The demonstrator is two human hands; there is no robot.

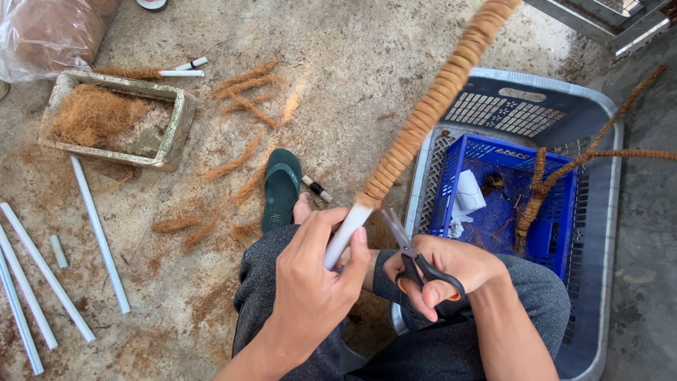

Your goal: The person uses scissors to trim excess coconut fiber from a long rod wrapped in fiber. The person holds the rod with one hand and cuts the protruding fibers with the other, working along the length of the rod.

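I see the left hand (310, 282) with fingers wrapped around the bare white end of a fibre-wrapped pole (416, 123), angling it up over the blue basket (557, 219). The right hand (444, 271) grips scissors (412, 257), blades narrowly parted beside the wrapping's edge.

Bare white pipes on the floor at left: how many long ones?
4 long pipes. One slants below the fibre trough; three lie side by side nearer the left edge, two running out of frame. More may lie beyond it.
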